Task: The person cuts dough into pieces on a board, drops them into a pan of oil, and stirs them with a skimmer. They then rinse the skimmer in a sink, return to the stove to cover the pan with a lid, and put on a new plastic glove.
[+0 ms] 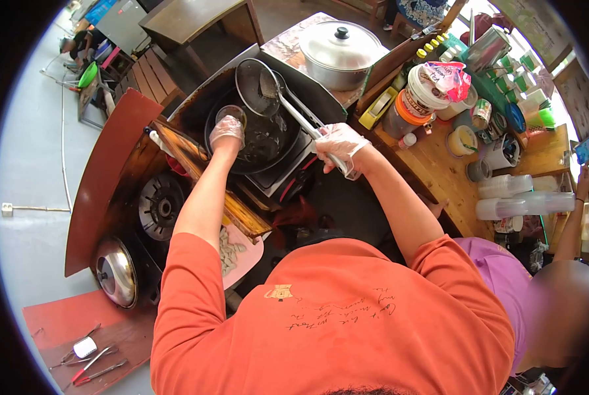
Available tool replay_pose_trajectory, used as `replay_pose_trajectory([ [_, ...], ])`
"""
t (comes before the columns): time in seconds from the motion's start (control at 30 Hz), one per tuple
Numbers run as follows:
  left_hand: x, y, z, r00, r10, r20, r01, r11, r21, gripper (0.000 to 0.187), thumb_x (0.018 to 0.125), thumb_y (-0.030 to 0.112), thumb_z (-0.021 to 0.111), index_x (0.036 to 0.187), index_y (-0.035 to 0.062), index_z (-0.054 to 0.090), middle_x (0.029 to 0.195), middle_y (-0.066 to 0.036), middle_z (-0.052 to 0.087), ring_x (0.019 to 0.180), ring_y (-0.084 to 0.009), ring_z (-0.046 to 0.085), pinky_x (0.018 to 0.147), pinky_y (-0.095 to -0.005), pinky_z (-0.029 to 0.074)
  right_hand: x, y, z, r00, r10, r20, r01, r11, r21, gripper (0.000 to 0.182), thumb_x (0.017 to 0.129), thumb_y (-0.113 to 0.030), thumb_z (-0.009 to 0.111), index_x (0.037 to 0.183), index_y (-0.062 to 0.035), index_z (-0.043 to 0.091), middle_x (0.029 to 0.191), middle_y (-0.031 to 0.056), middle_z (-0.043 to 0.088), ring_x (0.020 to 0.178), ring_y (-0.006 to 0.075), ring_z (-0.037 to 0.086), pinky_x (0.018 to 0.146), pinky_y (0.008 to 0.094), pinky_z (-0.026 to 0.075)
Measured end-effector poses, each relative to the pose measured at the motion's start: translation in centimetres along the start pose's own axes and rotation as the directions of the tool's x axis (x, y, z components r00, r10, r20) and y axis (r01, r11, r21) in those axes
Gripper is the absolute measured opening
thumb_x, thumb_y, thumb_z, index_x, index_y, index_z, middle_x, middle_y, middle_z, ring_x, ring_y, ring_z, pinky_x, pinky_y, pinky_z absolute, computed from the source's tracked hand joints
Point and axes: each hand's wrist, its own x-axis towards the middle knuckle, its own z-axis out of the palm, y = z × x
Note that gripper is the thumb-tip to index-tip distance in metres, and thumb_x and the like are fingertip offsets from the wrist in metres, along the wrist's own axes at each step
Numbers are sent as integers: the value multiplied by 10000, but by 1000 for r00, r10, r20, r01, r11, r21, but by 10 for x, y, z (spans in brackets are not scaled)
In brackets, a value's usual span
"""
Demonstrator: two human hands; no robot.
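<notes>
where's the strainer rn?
Head view, upper middle: the strainer is over the black wok, its handle in the gloved right hand.

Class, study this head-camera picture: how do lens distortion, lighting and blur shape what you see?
Head view: the lens bends straight edges and leaves black corners; bright glare at upper right; highlights on the silver pot, but a dark interior in the wok. Also in the head view: heavy blur over the purple-shirted person's head.
</notes>
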Motion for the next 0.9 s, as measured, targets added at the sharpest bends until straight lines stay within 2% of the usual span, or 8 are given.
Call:
replay_pose_trajectory([
  [0.1, 3, 25, 7, 995, -76, 57, 82, 991, -105, 227, 837, 93, 588, 997, -29, 693, 1030, -237, 693, 984, -352, 690, 861, -420, 558, 1, -1, 1, 1000, -10, 9, 10, 1000, 2, 87, 731, -36, 652, 722, -32, 565, 594, 36, 534, 450, 126, 535, 479, 328, 560],
  [0.2, -8, 42, 1, 983, 179, 44, -183, 977, 110, 216, 837, 110, 591, 950, -9, 731, 1020, -210, 704, 1005, -338, 692, 864, -406, 563, -1, -5, 1, 1000, -20, 18, 20, 1000, 1, 92, 732, -30, 653, 721, -34, 562, 594, 36, 538, 446, 127, 532, 477, 326, 558],
  [0.37, -25, 41, 13, 918, 387, -83, -359, 903, 234, 107, 758, 127, 638, 809, 66, 710, 875, -174, 687, 864, -312, 680, 754, -404, 570, -1, -3, -4, 999, -27, 23, 27, 999, 19, 96, 735, -30, 655, 715, -41, 562, 580, 31, 533, 440, 123, 526, 478, 326, 556],
  [0.53, -37, 26, 13, 931, 356, -86, -336, 924, 185, 108, 736, 180, 665, 783, 86, 690, 848, -135, 690, 844, -305, 679, 765, -415, 561, -4, -4, -6, 1000, -24, 17, 24, 1000, 20, 138, 698, -10, 645, 698, -45, 512, 571, 25, 495, 423, 116, 504, 452, 305, 535],
  [0.6, -38, 15, 16, 919, 360, -161, -360, 932, 32, 125, 726, 191, 666, 775, 77, 684, 828, -143, 686, 826, -307, 676, 760, -423, 561, -2, -2, -9, 999, -37, 27, 37, 999, -12, 105, 727, -39, 647, 685, -42, 551, 571, 29, 524, 441, 123, 518, 485, 322, 553],
  [0.67, -40, 4, 16, 879, 424, -218, -415, 906, 88, 135, 775, 187, 654, 795, 57, 684, 776, -132, 685, 716, -262, 686, 672, -394, 572, 0, 3, -11, 998, -50, 42, 51, 999, -16, 108, 731, -43, 646, 682, -39, 550, 570, 32, 524, 442, 125, 514, 486, 322, 553],
  [0.73, -38, -6, 19, 976, 164, -142, -216, 797, -564, 124, 685, 218, 685, 713, 98, 689, 773, -148, 680, 777, -334, 671, 717, -443, 544, 2, 4, -11, 997, -64, 36, 65, 998, -15, 95, 733, -41, 645, 708, -34, 554, 565, 32, 518, 442, 124, 512, 484, 321, 552],
  [0.9, -22, -44, 35, 985, 164, -52, -169, 871, -461, 144, 653, 210, 743, 753, 108, 726, 796, -146, 693, 782, -325, 676, 723, -431, 547, 1, 4, -7, 999, -41, 33, 40, 999, 17, 93, 734, -35, 649, 744, -32, 556, 580, 31, 518, 445, 122, 513, 482, 323, 555],
])
